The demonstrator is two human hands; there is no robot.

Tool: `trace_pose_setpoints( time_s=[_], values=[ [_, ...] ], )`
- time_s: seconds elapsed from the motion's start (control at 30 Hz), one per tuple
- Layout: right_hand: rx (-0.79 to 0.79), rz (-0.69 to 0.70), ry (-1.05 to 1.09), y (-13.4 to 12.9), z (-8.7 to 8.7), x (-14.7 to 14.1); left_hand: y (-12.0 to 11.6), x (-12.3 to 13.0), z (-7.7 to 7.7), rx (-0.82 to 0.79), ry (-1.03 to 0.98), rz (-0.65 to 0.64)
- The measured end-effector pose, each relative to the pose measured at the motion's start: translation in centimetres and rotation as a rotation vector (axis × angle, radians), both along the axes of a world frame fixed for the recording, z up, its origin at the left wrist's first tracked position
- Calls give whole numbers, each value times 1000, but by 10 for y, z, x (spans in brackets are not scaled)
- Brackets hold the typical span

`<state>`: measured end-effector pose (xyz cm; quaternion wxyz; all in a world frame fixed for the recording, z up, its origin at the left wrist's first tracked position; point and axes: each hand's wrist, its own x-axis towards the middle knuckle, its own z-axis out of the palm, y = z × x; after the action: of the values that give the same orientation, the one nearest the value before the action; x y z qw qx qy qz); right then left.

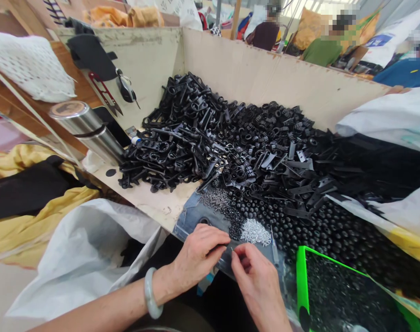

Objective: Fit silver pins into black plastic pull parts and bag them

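Both hands are up close at the near edge of a dark mat [192,213], fingertips nearly meeting. R hand [256,272] has thumb + forefinger pinched on a tiny shiny pin [232,249], so that's sitting right in the gap btwn the two hands. L hand [198,249] is palm down, thumb and fingers drawn in close; can't tell if it's gripping smth, too small/dark to see. Pale bangle [151,293] on the L wrist.

Just past the fingers on the mat: a heap of silver pins [255,232], w/ a thin pointed tool [274,246] lying beside it on the R. Bit further back there's a pile of dull grey pins [213,200], and lots of round black beads [258,207] spreading off to the R.

Behind all that, big mound of black plastic handles [164,157] on the L, black rings [256,124] toward the back, flat black strips [299,186] on the R. Green-rimmed tray [302,281] full of small dark bits is near the R hand, bottom R.

L side of the bench [145,200] has a steel flask [80,117] leaning a bit, phone [113,127] next to it, red snips [104,92] hanging above. A few co-workers [265,34] in the bg, past the back panel [282,69].
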<state>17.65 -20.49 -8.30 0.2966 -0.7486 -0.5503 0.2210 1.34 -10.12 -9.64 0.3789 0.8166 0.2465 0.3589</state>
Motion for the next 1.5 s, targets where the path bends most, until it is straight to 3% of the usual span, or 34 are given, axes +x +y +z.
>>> trace_pose_setpoints(
  time_s=[0.47,0.8,1.03,1.27,1.37,1.5],
  values=[
    [-29,-21,117,0,5,1,2,-1,-3,-54,1,0],
    [-138,-52,343,2,15,8,3,-4,-8,-21,-30,-45],
    [-322,-43,578,17,18,11,2,0,-4,-70,-11,8],
    [-357,-171,683,42,24,3,1,2,-3,-155,2,-23],
    [-372,-186,657,30,21,1,2,2,-3,-163,-1,-25],
    [-226,-349,479,-27,20,-4,2,1,-4,-168,-6,-19]
  ],
)
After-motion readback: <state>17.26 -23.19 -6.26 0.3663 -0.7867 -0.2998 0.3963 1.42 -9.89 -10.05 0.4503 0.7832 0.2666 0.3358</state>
